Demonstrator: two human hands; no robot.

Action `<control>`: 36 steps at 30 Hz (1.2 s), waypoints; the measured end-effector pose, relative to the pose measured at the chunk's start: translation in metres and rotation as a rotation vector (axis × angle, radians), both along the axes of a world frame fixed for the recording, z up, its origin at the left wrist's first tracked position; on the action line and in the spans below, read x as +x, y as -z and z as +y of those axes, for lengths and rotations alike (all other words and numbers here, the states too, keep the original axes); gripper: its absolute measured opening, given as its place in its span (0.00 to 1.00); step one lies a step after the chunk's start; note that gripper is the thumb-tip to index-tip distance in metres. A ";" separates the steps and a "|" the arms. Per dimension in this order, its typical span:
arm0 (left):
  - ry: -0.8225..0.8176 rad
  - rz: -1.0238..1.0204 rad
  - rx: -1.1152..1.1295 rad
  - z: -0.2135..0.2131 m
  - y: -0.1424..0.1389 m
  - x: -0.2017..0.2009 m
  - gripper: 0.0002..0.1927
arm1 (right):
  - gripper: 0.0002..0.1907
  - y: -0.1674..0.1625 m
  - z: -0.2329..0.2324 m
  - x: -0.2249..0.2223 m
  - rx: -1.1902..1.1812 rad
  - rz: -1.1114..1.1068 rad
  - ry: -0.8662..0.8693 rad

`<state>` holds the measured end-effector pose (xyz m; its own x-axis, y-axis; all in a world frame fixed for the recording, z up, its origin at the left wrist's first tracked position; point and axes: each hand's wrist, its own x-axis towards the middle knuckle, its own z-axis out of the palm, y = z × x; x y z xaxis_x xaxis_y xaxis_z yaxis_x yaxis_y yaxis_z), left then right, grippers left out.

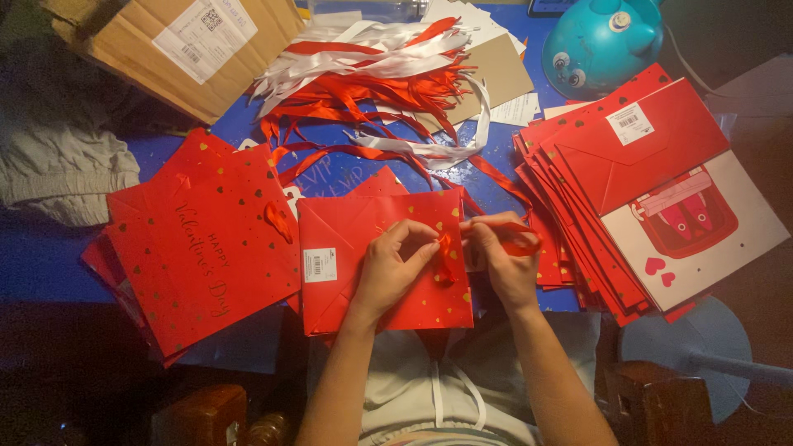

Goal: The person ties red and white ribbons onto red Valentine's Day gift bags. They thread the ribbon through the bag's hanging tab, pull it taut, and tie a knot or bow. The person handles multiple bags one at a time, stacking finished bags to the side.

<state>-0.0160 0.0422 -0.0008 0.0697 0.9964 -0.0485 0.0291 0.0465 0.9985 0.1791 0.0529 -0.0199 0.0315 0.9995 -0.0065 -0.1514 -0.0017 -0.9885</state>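
1. so, we're looking down from the head cam at a blue table (49, 256) w/ a folded red gift bag (363, 248) lying flat at the near edge, right in front of us, gold hearts on it and a white sticker near its left side.
2. left hand (392, 268) rests on the bag's middle; thumb & forefinger are pinched together on a red ribbon (447, 256) that pokes up from the bag's right part, other fingers curled under.
3. right hand (504, 264) sits at the bag's right edge, just beside the left; its fingertips pinch the same ribbon's other stretch, which runs off to the right over the knuckles. fingers bent in, not spread.
4. left of the bag: a stack of red bags (198, 248) w/ gold script & hearts, top one tilted, a red ribbon loop at its right edge, touching our bag's left side.
5. right of it: a fanned stack of flat bags (628, 157), top one red and white w/ a picture panel.
6. behind, well apart from the hands: a pile of loose red and white ribbons (372, 70), a cardboard box (165, 49) at the far left, a teal round toy (599, 41) far right.
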 end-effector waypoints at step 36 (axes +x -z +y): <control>-0.224 0.222 0.217 -0.018 -0.003 0.012 0.29 | 0.07 -0.017 -0.021 -0.020 0.200 -0.364 -0.119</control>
